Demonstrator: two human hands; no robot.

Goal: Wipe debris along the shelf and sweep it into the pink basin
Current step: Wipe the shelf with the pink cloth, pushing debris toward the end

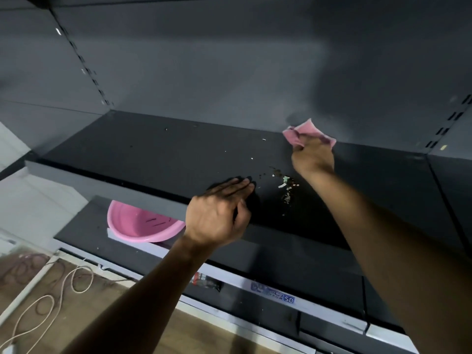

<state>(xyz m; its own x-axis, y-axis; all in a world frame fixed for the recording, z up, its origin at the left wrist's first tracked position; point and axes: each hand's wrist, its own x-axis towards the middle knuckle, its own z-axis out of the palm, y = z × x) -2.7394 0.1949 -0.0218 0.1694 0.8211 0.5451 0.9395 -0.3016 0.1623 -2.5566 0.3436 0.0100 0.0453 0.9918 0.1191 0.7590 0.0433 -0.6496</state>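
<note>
Dark grey metal shelf (158,149): right hand (313,155) grips crumpled pink cloth (297,135) at back; left hand (219,213) flat, fingers straight. Crumb debris (286,190) between hands. Round pink plastic basin (143,223) sits lower-left, well apart; hasty sweep risks overshooting it.

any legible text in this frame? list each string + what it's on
"82" (appears mirrored or upside down): blue-and-white price label on the lower shelf's front rail; the rest of its print is too blurred to read.
Dark packet under the shelf edge: white letters, too blurred to read.
Pink basin: dark marks inside, not readable as text.
Nothing else carries text.
</note>
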